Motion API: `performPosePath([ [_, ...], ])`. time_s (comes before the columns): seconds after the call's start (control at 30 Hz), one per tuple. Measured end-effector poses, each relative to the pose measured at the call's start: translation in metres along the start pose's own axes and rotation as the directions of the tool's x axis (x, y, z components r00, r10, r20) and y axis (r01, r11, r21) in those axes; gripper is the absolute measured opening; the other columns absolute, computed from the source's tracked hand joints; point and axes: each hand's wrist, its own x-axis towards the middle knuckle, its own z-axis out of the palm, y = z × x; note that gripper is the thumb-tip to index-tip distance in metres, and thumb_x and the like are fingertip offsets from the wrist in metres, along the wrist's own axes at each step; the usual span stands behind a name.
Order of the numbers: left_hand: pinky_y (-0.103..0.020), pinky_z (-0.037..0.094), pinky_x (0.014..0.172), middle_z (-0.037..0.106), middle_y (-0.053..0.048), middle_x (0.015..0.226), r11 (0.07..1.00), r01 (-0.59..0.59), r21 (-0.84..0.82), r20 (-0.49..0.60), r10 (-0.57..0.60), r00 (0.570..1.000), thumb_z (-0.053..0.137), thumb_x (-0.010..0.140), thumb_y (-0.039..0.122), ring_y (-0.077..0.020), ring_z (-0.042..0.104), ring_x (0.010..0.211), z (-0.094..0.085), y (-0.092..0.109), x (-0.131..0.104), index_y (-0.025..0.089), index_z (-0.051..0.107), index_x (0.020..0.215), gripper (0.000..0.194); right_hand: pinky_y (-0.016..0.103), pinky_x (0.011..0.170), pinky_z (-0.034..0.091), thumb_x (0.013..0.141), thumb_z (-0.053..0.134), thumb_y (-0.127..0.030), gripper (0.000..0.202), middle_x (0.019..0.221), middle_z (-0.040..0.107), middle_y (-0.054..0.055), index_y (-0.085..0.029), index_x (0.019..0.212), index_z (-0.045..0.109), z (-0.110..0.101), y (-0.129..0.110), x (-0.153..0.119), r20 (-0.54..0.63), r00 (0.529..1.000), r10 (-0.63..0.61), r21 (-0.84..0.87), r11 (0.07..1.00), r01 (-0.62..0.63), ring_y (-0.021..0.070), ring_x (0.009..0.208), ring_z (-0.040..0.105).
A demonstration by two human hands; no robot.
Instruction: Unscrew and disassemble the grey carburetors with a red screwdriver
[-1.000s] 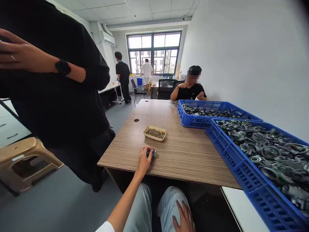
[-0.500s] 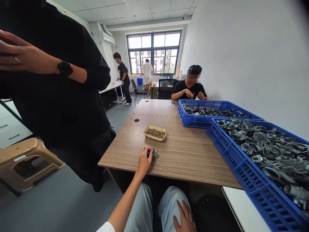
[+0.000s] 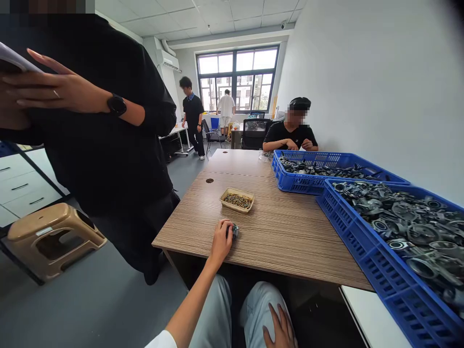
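My left hand is closed around a small dark metal part on the wooden table, near its front edge. Only the part's right side shows past my fingers, so its exact kind is hidden. Just beyond it stands a shallow cream tray filled with small brass-coloured and dark pieces, perhaps screws. Down on my thigh, my right hand lies flat with its fingers spread, holding nothing.
Two blue crates full of grey metal castings line the table's right side. A person in black stands close on the left, beside a brown plastic stool. Across the table sits another person.
The view has turned slightly left, shifting the scene to the right. My left hand still grips the part, and my right hand stays on my thigh. The standing person's phone shows more.
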Motion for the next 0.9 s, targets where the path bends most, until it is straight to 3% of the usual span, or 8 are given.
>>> performPosePath([
  [0.2, -0.046, 0.049, 0.109, 0.065, -0.01, 0.123, 1.0, -0.008, 0.003, 0.01, 0.008, 1.0, 0.046, 0.107, 0.025, -0.0249, 0.061, 0.121, -0.004, 0.0, -0.001, 0.025, 0.062, 0.12, 0.021, 0.054, 0.112, 0.05, 0.092, 0.045, -0.049, 0.067, 0.164, 0.048, 0.009, -0.029, 0.155, 0.054, -0.003, -0.006, -0.003, 0.018, 1.0, 0.011, -0.023, 1.0, -0.011, 0.0381, 0.151, 0.044],
  [0.5, -0.047, 0.051, 0.107, 0.068, -0.01, 0.115, 1.0, 0.016, -0.023, -0.057, -0.018, 0.998, 0.05, 0.105, 0.027, -0.0255, 0.064, 0.121, -0.008, -0.006, -0.001, 0.023, 0.058, 0.106, 0.009, 0.053, 0.112, 0.05, 0.094, 0.045, -0.049, 0.064, 0.16, 0.052, 0.009, -0.029, 0.154, 0.055, -0.015, -0.023, -0.007, -0.015, 0.999, -0.028, -0.001, 1.0, 0.028, 0.0381, 0.148, 0.047],
  [0.9, -0.046, 0.05, 0.108, 0.067, -0.011, 0.118, 1.0, -0.013, -0.017, -0.038, 0.012, 0.999, 0.047, 0.105, 0.022, -0.0249, 0.063, 0.124, 0.004, -0.004, 0.0, 0.023, 0.058, 0.107, 0.011, 0.05, 0.112, 0.052, 0.097, 0.043, -0.048, 0.063, 0.164, 0.048, 0.008, -0.028, 0.155, 0.055, -0.004, -0.006, -0.003, -0.01, 1.0, 0.012, 0.065, 0.998, -0.011, 0.0359, 0.152, 0.044],
])
